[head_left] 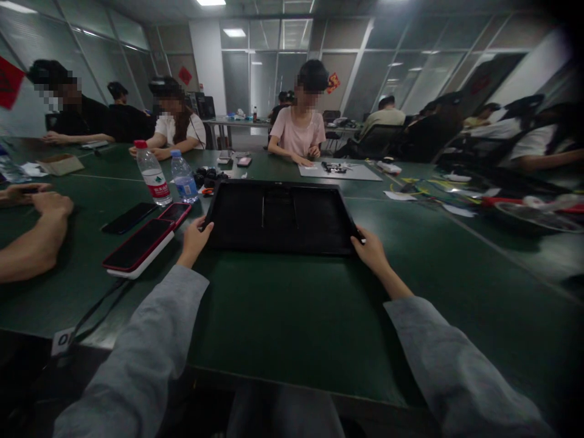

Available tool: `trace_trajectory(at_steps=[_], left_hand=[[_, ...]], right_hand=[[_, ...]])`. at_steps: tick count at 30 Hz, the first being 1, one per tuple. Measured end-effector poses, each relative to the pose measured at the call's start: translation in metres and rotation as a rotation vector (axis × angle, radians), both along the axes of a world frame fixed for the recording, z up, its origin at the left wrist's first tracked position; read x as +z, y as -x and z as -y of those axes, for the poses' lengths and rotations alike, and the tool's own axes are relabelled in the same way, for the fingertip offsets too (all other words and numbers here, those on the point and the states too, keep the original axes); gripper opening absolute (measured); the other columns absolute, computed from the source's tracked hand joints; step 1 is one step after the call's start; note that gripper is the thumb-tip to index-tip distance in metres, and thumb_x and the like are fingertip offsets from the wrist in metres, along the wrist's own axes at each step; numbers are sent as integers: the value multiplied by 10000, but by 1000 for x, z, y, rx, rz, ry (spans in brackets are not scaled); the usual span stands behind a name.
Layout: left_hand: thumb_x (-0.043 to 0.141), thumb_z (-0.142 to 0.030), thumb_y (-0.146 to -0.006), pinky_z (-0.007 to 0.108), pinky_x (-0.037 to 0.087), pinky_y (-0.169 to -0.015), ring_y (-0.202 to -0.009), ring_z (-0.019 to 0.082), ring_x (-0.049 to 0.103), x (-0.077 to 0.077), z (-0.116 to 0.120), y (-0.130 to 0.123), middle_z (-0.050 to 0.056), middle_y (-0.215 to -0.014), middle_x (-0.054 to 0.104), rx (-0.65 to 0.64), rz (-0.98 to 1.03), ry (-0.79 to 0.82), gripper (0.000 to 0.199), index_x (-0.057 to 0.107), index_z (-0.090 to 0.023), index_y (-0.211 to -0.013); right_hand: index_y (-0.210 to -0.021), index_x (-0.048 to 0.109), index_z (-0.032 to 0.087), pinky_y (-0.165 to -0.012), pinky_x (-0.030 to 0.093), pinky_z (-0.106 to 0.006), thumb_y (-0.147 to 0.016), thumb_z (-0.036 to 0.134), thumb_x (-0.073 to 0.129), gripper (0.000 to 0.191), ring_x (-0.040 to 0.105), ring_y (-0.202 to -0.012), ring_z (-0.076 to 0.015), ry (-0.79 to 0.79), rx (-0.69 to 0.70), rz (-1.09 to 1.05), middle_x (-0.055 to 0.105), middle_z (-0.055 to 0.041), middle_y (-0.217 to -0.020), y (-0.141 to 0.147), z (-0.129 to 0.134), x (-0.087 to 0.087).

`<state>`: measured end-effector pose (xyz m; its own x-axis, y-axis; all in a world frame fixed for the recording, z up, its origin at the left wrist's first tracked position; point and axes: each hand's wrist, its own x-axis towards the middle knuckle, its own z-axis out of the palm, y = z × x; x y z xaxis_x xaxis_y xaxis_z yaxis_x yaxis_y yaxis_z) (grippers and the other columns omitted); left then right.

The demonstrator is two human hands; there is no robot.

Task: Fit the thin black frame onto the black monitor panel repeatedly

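Observation:
A wide black rectangular tray-like panel (314,222) with a raised rim lies before me over the green table. Two thin pale upright lines mark its middle, and a small light mark sits on its far rim. My left hand (194,241) grips its left edge, thumb on top and fingers curled round the side. At the opposite edge, near the close right corner, my right hand (370,248) is closed in the same way. The fingers under the rim are partly hidden, and I cannot tell whether the panel rests on the table or is slightly raised.
Left of the panel lie a red-cased phone (139,246) on a white block, a dark phone (129,218) and two water bottles (154,176) (185,177). Another person's arm (34,237) rests at far left. Opposite, a person works over a white board (365,173). Wires (424,188) lie right.

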<state>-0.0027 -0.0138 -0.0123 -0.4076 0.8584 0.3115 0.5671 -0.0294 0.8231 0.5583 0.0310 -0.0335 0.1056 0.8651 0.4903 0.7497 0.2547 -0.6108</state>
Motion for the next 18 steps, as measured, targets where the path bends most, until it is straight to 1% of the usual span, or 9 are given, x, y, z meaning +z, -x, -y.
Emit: trace_trajectory(at_steps=[2,3,7,10,13,15,18], left_hand=[[675,-450,-913,450,525,-1084,-1174,309,730,5,5,1,195,-1260,771,105,-23,45,493,745,-137,-1288],[666,-463,-915,450,523,-1080,-1160,311,731,8,8,1,181,-1225,785,138,-42,61,478,761,-150,-1263],[619,-534,-941,482,499,-1083,-1193,356,704,16,19,-4,159,-1170,798,136,-165,73,463,792,-202,-1213],[565,-531,-975,515,488,-1069,-1204,399,685,22,26,-11,197,-1238,767,138,-298,92,474,783,-196,-1229],[523,-510,-1000,548,493,-1036,-1178,425,681,26,30,-16,229,-1273,740,142,-403,124,482,768,-175,-1245],[515,-518,-1003,555,503,-1010,-1150,431,686,27,31,-17,233,-1250,744,145,-430,133,484,770,-173,-1226],[537,-522,-991,535,507,-1010,-1138,412,692,25,29,-16,211,-1217,759,139,-419,119,459,779,-193,-1201]], right_hand=[[-1346,729,162,-1044,562,-574,-826,370,597,575,722,-1088,-341,15,6,1,764,-171,-1231,0,-1,0],[-1350,727,163,-1056,556,-576,-828,368,597,575,719,-1104,-341,17,4,3,761,-171,-1244,1,-1,0],[-1375,713,166,-1116,518,-583,-856,363,583,570,697,-1195,-348,15,-8,13,739,-177,-1306,2,-1,-1],[-1399,695,137,-1141,500,-579,-873,349,561,583,685,-1236,-354,21,-14,27,718,-199,-1346,2,-1,-2],[-1424,683,151,-1156,492,-578,-887,347,559,585,675,-1264,-351,24,-26,29,718,-182,-1359,0,-1,-4],[-1444,674,163,-1153,496,-582,-888,336,557,594,678,-1265,-350,32,-39,22,722,-167,-1362,-2,-1,-5],[-1464,660,134,-1152,495,-587,-886,322,547,618,678,-1272,-360,45,-62,8,713,-176,-1381,-3,-1,-6]])
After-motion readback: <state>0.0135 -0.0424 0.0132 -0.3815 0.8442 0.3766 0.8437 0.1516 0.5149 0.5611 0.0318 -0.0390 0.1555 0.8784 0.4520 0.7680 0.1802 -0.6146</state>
